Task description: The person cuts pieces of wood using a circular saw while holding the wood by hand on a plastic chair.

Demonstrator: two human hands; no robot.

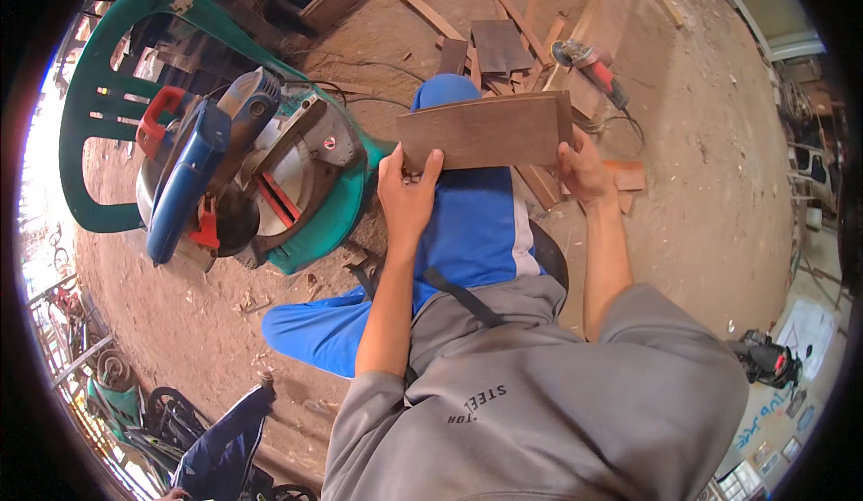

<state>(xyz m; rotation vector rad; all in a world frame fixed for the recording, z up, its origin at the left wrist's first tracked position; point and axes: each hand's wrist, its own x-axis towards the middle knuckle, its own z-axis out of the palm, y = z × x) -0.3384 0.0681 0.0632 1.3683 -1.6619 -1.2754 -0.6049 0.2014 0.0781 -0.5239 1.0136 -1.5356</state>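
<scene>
Both of my hands hold a flat, dark brown board (485,131), possibly two stacked pieces, over my blue-trousered knee. My left hand (409,186) grips its lower left part, thumb on the front face. My right hand (584,170) is closed on its right end, thumb along the edge. The fingers behind the board are partly hidden. Close by on my left, a blue and silver mitre saw (193,164) with red parts rests on a green plastic chair (88,164).
An angle grinder (600,77) with a cable lies ahead to the right among scattered wood offcuts (499,44) and long planks on the dirt floor (719,195). Bicycles (162,416) and clutter line the lower left. A dark motorbike (769,362) is at the far right.
</scene>
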